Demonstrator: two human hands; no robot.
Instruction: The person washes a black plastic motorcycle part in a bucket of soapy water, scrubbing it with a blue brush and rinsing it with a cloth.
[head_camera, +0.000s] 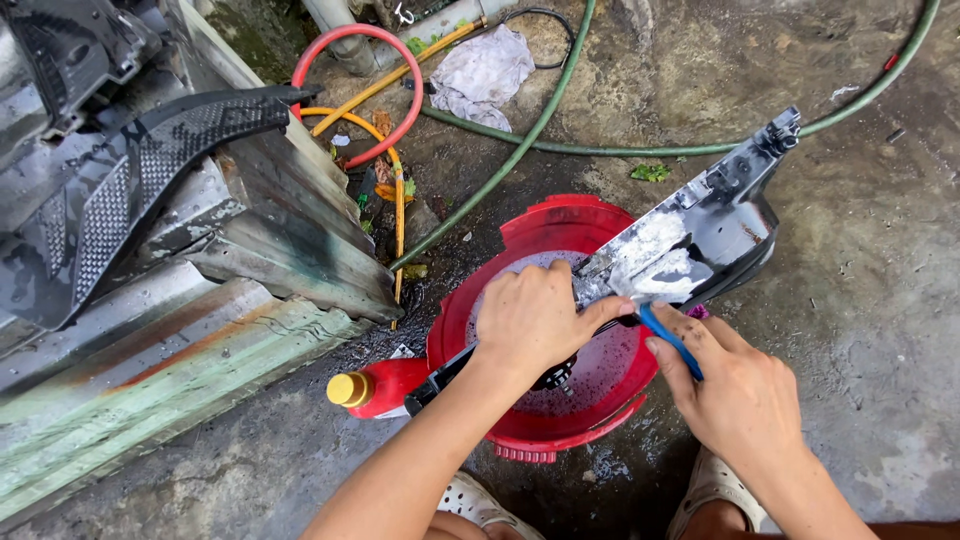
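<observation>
My left hand grips a long black plastic panel and holds it over a red basin of soapy water. White foam covers the middle of the panel. My right hand holds a blue-handled brush with its head against the foamy part of the panel, just right of my left hand. A small dark part lies in the water under my left hand.
A red bottle with a yellow cap lies left of the basin. Corrugated metal sheets and black panels are stacked at left. Green, red and yellow hoses and a white rag lie behind on wet concrete.
</observation>
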